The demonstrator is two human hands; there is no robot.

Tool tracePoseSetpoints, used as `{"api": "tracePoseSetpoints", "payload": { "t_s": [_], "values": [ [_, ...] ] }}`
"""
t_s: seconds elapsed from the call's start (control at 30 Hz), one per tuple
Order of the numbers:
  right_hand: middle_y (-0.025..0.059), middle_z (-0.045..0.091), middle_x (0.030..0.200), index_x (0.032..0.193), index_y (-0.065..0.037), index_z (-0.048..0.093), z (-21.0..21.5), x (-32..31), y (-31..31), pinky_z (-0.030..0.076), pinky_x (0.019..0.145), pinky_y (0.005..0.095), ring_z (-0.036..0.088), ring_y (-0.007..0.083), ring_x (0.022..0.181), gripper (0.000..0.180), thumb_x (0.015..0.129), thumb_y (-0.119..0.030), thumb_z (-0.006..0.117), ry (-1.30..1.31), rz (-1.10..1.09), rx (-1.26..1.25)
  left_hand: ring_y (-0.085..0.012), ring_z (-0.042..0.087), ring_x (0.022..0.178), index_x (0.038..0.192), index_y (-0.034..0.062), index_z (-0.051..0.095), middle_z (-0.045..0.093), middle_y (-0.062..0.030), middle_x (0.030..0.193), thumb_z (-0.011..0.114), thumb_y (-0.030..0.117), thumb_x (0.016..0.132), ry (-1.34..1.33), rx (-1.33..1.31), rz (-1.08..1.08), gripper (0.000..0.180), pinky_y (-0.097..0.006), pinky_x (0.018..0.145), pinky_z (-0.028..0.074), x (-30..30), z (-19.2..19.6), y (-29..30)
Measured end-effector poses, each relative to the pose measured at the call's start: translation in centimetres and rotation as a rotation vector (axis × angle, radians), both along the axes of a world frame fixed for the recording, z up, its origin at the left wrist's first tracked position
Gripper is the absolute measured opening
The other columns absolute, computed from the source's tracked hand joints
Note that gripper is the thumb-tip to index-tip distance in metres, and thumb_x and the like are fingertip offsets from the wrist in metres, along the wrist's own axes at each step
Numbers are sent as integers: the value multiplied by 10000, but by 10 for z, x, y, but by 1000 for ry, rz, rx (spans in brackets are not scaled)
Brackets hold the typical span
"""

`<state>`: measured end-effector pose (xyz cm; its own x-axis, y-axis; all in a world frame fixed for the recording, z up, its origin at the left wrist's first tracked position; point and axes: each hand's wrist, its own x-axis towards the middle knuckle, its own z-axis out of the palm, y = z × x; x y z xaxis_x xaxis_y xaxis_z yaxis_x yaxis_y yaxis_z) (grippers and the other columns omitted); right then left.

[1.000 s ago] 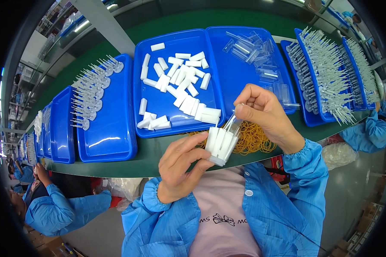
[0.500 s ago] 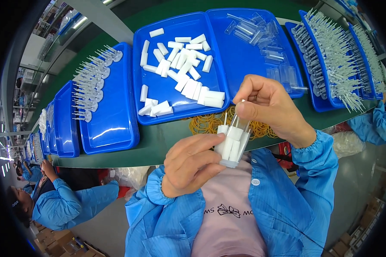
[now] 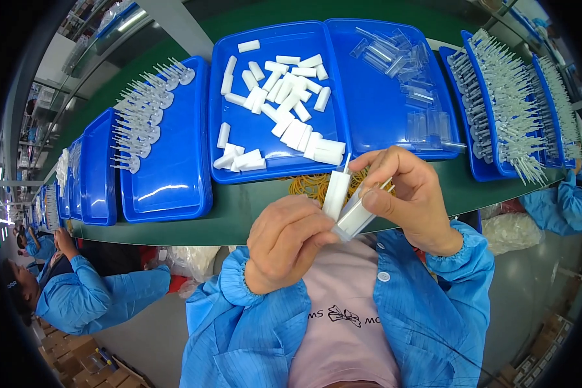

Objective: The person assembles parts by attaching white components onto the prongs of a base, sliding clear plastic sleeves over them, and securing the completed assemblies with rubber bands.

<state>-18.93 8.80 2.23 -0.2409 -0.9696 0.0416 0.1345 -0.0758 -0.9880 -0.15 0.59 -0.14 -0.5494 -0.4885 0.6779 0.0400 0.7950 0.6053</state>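
Between my hands, in front of my chest, is a small assembly (image 3: 337,194) of white blocks, thin pins and a clear base. My left hand (image 3: 290,240) is closed round its lower end, fingers hiding part of the base. The fingers of my right hand (image 3: 404,194) pinch the upper end of a clear plastic piece (image 3: 357,218), which leans to the right with white showing inside. A white block stands beside it on the left, with a pin above. Whether the clear piece is joined to the base I cannot tell.
Ahead, a blue tray (image 3: 224,165) holds loose white blocks (image 3: 293,97). Right of it, another blue tray (image 3: 362,129) carries clear plastic pieces (image 3: 394,55). Pinned discs (image 3: 150,107) lie in a left tray, more pinned parts (image 3: 507,97) at right. Rubber bands (image 3: 313,189) lie near my hands. A co-worker (image 3: 87,284) sits left.
My right hand has moved down, and the clear piece has tilted to the right, apart from the left white block. My left hand keeps its hold. The whole view has shifted slightly.
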Motion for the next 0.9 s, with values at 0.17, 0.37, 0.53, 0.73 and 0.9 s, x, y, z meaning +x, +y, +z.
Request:
{"api": "tracePoseSetpoints", "payload": {
  "t_s": [0.17,0.37,0.53,0.73,0.9],
  "values": [
    [79,600,1004,892,-55,596,-1,-6,-15,396,934,298,524,158,1074,158,838,-123,727,-121,9,39,-252,644,857,930,13,652,652,-123,924,800,98,703,64,181,77,285,-325,739,527,-12,-7,-10],
    [55,604,957,880,-64,599,1,-4,-24,385,938,317,508,163,1084,160,845,-154,726,-140,7,29,-190,631,900,945,4,670,667,-101,964,783,29,715,77,602,-93,258,-285,780,497,-4,-25,-19],
    [59,585,960,896,-63,607,-3,-9,-32,392,937,339,517,181,1087,218,821,-217,743,102,57,49,-174,626,876,927,-1,681,664,-101,951,785,-2,709,104,646,-77,242,-280,765,499,-1,-32,-22],
    [49,606,988,975,-52,633,4,-45,-61,411,904,316,548,164,1025,237,818,-205,724,362,128,-19,-163,616,895,905,0,670,630,-104,980,774,-42,707,172,730,-69,227,-271,773,514,7,-36,-27],
    [76,611,952,948,-104,667,-36,-166,-91,462,816,351,583,236,933,176,775,-112,695,1465,-367,-162,-164,606,941,914,3,667,596,-113,1067,756,-30,729,136,594,46,208,-281,812,521,8,-31,-32]
  ]
}}
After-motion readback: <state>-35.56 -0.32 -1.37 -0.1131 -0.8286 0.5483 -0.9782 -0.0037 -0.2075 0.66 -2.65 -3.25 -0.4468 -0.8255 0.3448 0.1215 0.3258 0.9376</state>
